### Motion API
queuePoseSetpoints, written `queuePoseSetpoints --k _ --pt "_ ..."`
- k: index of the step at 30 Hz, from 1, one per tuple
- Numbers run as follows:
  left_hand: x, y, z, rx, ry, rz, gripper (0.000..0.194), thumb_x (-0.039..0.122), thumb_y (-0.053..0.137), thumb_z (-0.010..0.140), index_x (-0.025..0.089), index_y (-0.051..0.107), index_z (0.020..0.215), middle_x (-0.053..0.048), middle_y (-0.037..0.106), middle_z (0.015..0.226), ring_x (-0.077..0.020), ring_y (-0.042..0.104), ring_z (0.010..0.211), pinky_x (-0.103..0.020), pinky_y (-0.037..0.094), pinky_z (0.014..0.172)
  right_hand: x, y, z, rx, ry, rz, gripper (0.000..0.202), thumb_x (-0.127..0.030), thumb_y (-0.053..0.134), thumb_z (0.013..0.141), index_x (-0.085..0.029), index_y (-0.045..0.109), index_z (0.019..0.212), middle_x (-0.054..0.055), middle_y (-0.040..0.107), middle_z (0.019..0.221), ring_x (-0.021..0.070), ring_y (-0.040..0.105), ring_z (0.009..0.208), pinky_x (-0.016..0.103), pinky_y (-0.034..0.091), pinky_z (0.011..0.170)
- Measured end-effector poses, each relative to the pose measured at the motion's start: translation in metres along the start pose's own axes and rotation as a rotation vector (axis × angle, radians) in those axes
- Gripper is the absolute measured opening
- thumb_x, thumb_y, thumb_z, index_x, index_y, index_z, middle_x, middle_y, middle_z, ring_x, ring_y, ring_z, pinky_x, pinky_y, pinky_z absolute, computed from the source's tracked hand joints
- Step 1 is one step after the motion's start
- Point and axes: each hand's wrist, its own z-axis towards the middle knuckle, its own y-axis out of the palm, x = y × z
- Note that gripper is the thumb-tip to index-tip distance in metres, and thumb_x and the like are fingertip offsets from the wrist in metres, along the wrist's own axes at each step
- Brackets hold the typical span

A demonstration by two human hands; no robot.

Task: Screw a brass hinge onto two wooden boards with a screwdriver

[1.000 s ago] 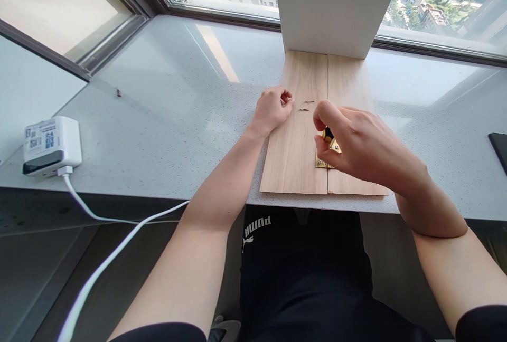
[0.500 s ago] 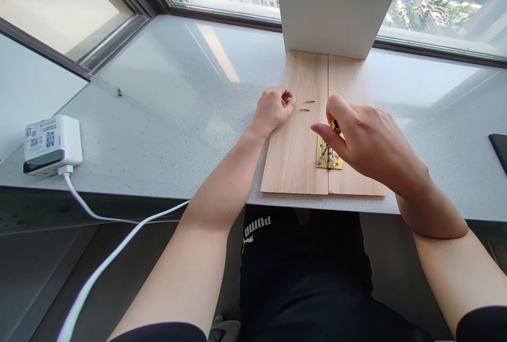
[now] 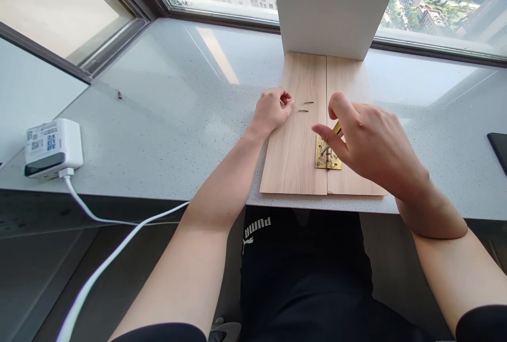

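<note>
Since the earliest head view, the right hand (image 3: 366, 139) has shifted away, baring more of the brass hinge (image 3: 328, 163). Its thumb and forefinger stand apart near a tilted yellow-and-black tool (image 3: 337, 129); hidden fingers may touch it, I cannot tell. The hinge spans the seam between two wooden boards (image 3: 287, 165), by their near edge. Two screws (image 3: 303, 111) lie on the left board, near the left hand (image 3: 272, 111), its fingers curled together, contents hidden. Black trousers (image 3: 304, 278) read "PUMA", upside down. A white adapter (image 3: 53, 146) bears a code and print too small to read. The white box's (image 3: 325, 15) inside is unseen.
</note>
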Motion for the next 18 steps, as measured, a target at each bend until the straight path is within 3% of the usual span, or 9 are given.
queuePoseSetpoints --k 2,4,7,10,14,16,18 --pt "0.0 0.0 0.0 -0.007 0.004 0.012 0.004 0.022 0.074 0.109 0.022 0.077 0.109 -0.012 0.085 0.114 -0.0304 0.078 0.111 -0.046 0.064 0.107 0.003 -0.001 0.001 -0.027 0.029 -0.006 0.006 -0.028 0.061 0.12 -0.023 0.058 0.12 -0.001 0.061 0.077 0.0172 0.038 0.062 0.036 0.021 0.064" --pt "0.0 0.0 0.0 -0.009 0.01 0.017 0.005 0.021 0.073 0.11 0.02 0.078 0.111 -0.012 0.085 0.115 -0.0299 0.078 0.112 -0.044 0.063 0.107 0.005 -0.002 0.0 -0.046 -0.022 0.058 0.006 -0.022 0.061 0.117 -0.024 0.056 0.12 -0.001 0.063 0.08 0.0176 0.044 0.065 0.036 0.026 0.065" --pt "0.0 0.0 0.0 -0.007 0.015 0.009 0.004 0.019 0.073 0.11 0.02 0.077 0.108 -0.011 0.085 0.113 -0.0295 0.078 0.112 -0.043 0.062 0.104 0.005 -0.004 -0.004 -0.061 -0.171 0.201 0.018 -0.012 0.061 0.11 -0.025 0.052 0.119 0.004 0.071 0.101 0.0184 0.053 0.076 0.036 0.039 0.071" --pt "-0.002 0.001 0.0 -0.008 0.009 -0.003 0.006 0.017 0.073 0.11 0.021 0.076 0.107 -0.01 0.085 0.112 -0.0294 0.078 0.112 -0.042 0.061 0.103 0.001 -0.004 -0.008 -0.076 -0.221 0.215 0.023 -0.006 0.057 0.105 -0.025 0.051 0.115 0.007 0.07 0.112 0.0198 0.054 0.082 0.036 0.042 0.071" --pt "0.0 0.001 0.0 0.005 0.018 0.015 0.005 0.017 0.072 0.109 0.02 0.076 0.108 -0.011 0.085 0.112 -0.0301 0.078 0.112 -0.043 0.061 0.102 -0.003 -0.003 -0.008 -0.063 -0.146 0.141 0.011 -0.019 0.062 0.113 -0.025 0.052 0.113 0.008 0.068 0.105 0.0214 0.053 0.081 0.037 0.036 0.069" --pt "0.007 -0.005 -0.002 0.015 0.048 0.03 0.004 0.018 0.073 0.109 0.02 0.077 0.109 -0.012 0.084 0.113 -0.0306 0.078 0.112 -0.044 0.061 0.102 -0.003 -0.003 -0.006 -0.044 -0.095 0.123 0.019 -0.033 0.068 0.118 -0.025 0.052 0.112 0.006 0.067 0.1 0.0209 0.051 0.078 0.037 0.032 0.067" --pt "0.021 -0.016 -0.008 0.019 0.126 0.022 0.007 0.016 0.074 0.107 0.02 0.078 0.111 -0.012 0.083 0.114 -0.0299 0.077 0.11 -0.044 0.061 0.103 -0.002 -0.003 -0.004 -0.052 -0.055 0.122 0.023 -0.036 0.068 0.12 -0.025 0.051 0.11 0.003 0.064 0.091 0.0189 0.047 0.072 0.036 0.029 0.065"
